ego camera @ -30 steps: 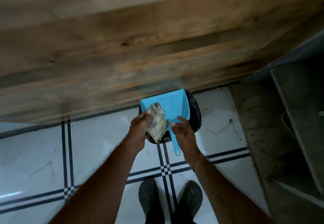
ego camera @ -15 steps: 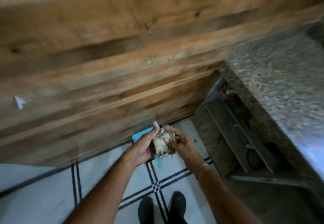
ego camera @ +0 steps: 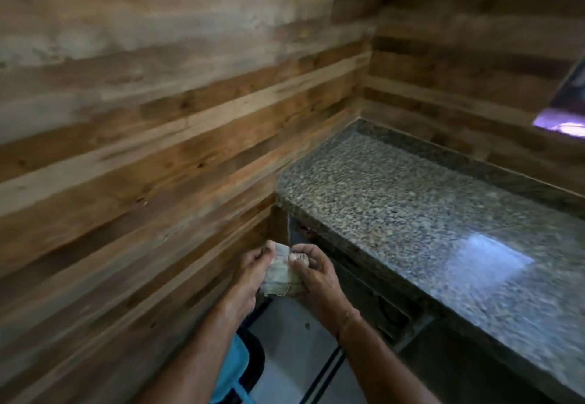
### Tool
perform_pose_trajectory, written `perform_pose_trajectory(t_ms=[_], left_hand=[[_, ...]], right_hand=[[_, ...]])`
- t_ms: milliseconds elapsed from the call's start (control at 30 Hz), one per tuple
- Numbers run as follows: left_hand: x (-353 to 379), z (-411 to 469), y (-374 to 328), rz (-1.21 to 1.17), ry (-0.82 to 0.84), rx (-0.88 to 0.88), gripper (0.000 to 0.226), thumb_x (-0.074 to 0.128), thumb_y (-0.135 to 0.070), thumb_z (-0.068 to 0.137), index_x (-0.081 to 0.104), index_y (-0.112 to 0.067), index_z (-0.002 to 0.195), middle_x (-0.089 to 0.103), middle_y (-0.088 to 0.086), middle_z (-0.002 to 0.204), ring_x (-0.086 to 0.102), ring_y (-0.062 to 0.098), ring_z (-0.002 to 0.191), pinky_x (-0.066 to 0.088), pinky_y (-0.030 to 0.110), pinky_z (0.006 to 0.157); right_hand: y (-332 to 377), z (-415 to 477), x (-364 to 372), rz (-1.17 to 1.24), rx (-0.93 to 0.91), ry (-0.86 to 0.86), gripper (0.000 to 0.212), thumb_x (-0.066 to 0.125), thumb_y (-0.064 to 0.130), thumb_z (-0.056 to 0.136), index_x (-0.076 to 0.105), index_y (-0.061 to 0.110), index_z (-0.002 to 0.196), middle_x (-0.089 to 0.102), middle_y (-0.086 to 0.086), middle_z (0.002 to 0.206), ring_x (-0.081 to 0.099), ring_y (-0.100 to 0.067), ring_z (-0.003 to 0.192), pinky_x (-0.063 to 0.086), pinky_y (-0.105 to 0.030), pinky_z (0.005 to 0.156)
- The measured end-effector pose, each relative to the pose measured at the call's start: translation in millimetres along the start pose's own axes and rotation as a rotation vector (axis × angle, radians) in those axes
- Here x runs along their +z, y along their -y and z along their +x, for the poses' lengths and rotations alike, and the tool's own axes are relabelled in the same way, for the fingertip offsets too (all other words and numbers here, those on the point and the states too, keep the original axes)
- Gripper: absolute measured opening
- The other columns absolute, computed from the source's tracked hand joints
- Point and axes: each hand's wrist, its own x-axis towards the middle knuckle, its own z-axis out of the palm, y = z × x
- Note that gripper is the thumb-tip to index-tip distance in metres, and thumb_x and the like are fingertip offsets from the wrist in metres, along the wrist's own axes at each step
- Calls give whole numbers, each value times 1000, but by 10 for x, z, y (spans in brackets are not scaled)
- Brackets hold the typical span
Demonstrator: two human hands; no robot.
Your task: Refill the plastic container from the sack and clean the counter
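View has swung up from the floor: granite table (ego camera: 427, 213) now in frame, looks bare. Dustpan (ego camera: 232, 369) left low by the wall. Both hands, left (ego camera: 253, 272) and right (ego camera: 313, 272), fingers pinching rag (ego camera: 280, 272), below table edge. Wiping likely next.

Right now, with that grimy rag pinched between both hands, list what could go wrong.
1. The crumpled grey-beige cloth looks dirty; wiping the speckled granite counter with it may smear grime.
2. The left hand and right hand hold it by the fingertips, so it may drop.
3. The blue plastic dustpan lies underfoot, a tripping risk.
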Motion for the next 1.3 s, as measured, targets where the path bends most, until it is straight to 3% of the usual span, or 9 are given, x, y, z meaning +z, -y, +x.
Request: perform_pose_trajectory(t_ms=[67, 233, 400, 533, 667, 767, 900, 967, 1300], left_hand=[[293, 141, -89, 14, 3, 17, 44, 57, -35, 103, 72, 7, 105, 75, 27, 96, 73, 28, 71, 61, 33, 57], [1086, 565, -174, 75, -102, 97, 22, 63, -27, 100, 61, -5, 104, 71, 22, 100, 69, 23, 73, 60, 38, 66], [1576, 789, -71, 152, 55, 185, 29, 61, -1, 98, 43, -12, 118, 67, 11, 102, 70, 16, 81, 57, 26, 63], [1881, 1183, 64, 251, 242, 169, 30, 57, 11, 95, 69, -13, 108, 75, 12, 109, 72, 31, 105, 60, 31, 79], [2189, 1614, 208, 345, 297, 103, 33, 60, 12, 94, 72, -11, 114, 74, 8, 113, 74, 6, 93, 56, 16, 71], [2352, 1990, 340, 451, 386, 70, 45, 63, 13, 91, 64, -11, 130, 75, 4, 108, 73, -1, 83, 56, 14, 71], [2451, 2452, 487, 728, 473, 104, 60, 72, 3, 85, 60, -18, 141, 71, -1, 128, 69, 1, 98, 52, 9, 76], [2461, 2612, 542, 864, 484, 168, 65, 78, -3, 84, 57, -18, 144, 67, -3, 133, 63, 3, 102, 45, 3, 74], [2288, 3008, 781, 1371, 478, 460, 76, 80, -44, 81, 49, -33, 149, 49, -2, 145, 43, 22, 123, 45, 36, 90]], right_hand=[[167, 65, -230, -7, -33, 0, 33, 75, 21, 93, 56, 8, 117, 63, -27, 108, 63, -40, 92, 50, -74, 84], [553, 308, -904, -70, -79, -26, 19, 61, 8, 100, 56, 0, 116, 62, -15, 94, 66, -25, 69, 59, -36, 60], [658, 561, -1528, -40, -7, -110, 26, 65, 6, 96, 69, 10, 121, 71, -29, 110, 67, -36, 88, 57, -61, 86], [683, 753, -1938, -54, 24, -166, 45, 63, -3, 95, 61, 19, 134, 79, 8, 101, 70, -22, 90, 61, -35, 78], [533, 1029, -2258, -197, 4, -295, 51, 70, 2, 92, 59, 19, 139, 57, 6, 142, 66, -18, 120, 58, -47, 97], [436, 1220, -2406, -244, 54, -397, 54, 71, 6, 92, 56, 17, 142, 51, 7, 145, 66, -17, 118, 61, -43, 92], [318, 1491, -2532, -516, 128, -473, 58, 71, 8, 91, 54, 23, 144, 54, 6, 145, 58, -14, 128, 55, -26, 100], [220, 1619, -2578, -684, 176, -509, 57, 73, 12, 90, 54, 25, 142, 54, 2, 144, 58, -16, 125, 53, -31, 105], [-54, 1834, -2622, -1261, 247, -582, 70, 69, 47, 89, 37, 42, 150, 38, -1, 152, 39, -22, 132, 41, -47, 108]])
